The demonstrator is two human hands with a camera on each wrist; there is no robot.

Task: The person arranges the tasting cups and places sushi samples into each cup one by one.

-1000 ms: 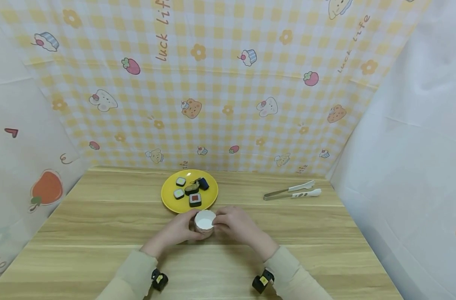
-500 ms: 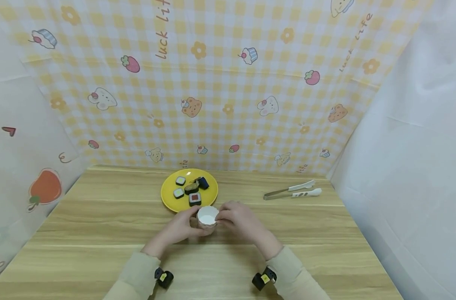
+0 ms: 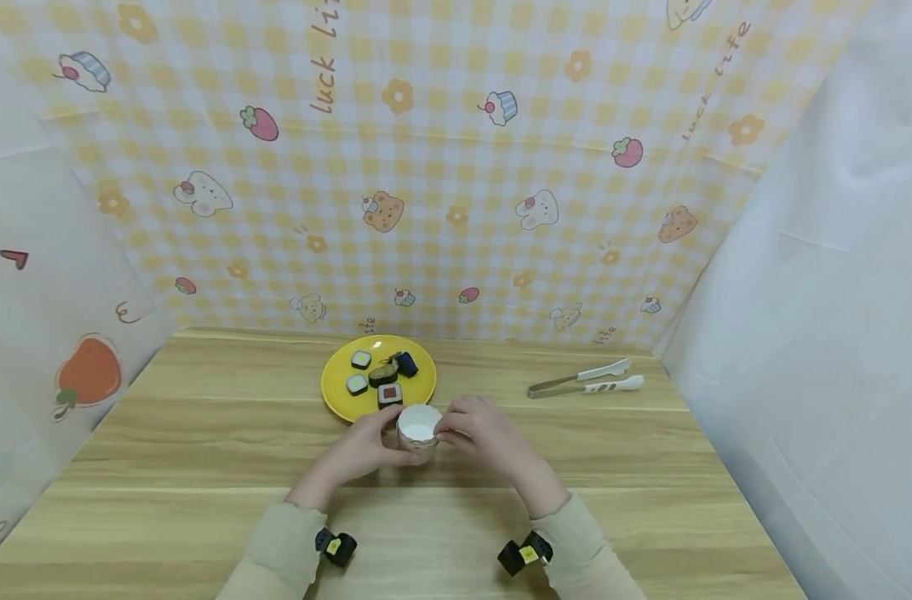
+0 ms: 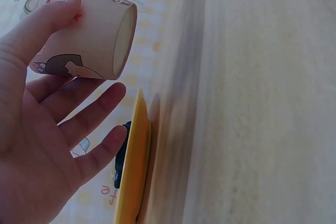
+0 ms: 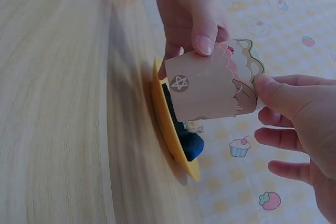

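Holding a paper cup (image 3: 418, 430) between left hand (image 3: 362, 452) and right hand (image 3: 480, 433) — thumbs pinching its sides — just beside the yellow plate (image 3: 338, 398).

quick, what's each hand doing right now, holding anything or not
Left hand: pinches the paper cup, thumb on its wall.
Right hand: pinches the same cup at its rim.

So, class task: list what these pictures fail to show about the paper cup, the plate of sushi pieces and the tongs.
- Paper cup: head view, its wall is hidden by the left hand and right hand.
- Sushi pieces: head view, too small for their fillings.
- Yellow plate: wrist views, edge-on and blurred, so its contents are mostly hidden.
- Tongs: head view only, too small for detail.
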